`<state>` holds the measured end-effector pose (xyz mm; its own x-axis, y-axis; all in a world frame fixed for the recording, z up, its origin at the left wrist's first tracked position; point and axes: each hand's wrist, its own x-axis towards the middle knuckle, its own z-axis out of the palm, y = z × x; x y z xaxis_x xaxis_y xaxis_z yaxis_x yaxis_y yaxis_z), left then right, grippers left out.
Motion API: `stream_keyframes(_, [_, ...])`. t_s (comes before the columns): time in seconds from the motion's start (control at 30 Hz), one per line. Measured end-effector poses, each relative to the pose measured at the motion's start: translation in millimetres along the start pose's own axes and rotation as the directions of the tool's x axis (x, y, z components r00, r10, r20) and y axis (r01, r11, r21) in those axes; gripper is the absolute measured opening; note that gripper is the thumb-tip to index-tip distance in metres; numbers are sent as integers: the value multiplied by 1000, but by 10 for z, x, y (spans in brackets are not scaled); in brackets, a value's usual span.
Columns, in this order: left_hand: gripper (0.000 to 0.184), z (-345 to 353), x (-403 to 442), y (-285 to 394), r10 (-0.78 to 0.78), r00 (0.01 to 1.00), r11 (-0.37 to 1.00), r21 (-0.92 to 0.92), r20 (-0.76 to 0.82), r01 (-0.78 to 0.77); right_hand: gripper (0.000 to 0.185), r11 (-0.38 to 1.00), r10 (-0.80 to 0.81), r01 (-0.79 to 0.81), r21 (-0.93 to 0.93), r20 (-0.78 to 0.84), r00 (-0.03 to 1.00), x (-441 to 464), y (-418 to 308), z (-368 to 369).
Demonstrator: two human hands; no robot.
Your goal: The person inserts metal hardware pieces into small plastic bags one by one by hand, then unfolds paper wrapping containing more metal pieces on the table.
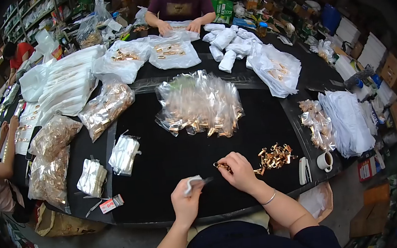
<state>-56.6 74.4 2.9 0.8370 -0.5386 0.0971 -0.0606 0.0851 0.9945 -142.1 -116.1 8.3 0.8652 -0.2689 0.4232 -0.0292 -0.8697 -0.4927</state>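
Observation:
My left hand (pixel 187 204) is closed around small clear plastic bags (pixel 194 183), which stick out past its fingers over the black table. Just to its right, my right hand (pixel 236 169) curls over a few gold metal pieces (pixel 223 168); some show at its fingertips. A loose pile of gold metal pieces (pixel 276 156) lies right of that hand. Farther back in the middle sits a heap of filled clear bags (pixel 199 105). Two stacks of flat clear bags (pixel 124 154) rest on the left.
Large bags of gold pieces (pixel 51 163) stand at the left. A stapler (pixel 304 170), a tape roll (pixel 324 161) and white sheets (pixel 348 124) lie at the right. A staple box (pixel 111 204) is near the front-left edge. A person (pixel 180 3) works across the table.

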Motion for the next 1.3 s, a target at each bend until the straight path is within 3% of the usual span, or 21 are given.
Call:
stream_keyframes(0.2, [12,19,45,59,-6,1000,998,-68,12,7,14,997,-27,20,-74,-90,996,0,-42,56])
stream_keyframes(0.53, [14,6,64,63,-57,997,972,-229,-45,46,13,994,33,-40,-102,-75,997,44,-55,70])
stream_keyframes(0.93, [18,-12,58,-24,-45,997,986,-155,58,53,13,988,79,-92,-122,-103,992,-1,-33,123])
stream_keyframes(1.3, [20,-20,66,-3,-97,992,968,-224,75,111,12,984,107,-122,-127,-119,987,28,-25,113])
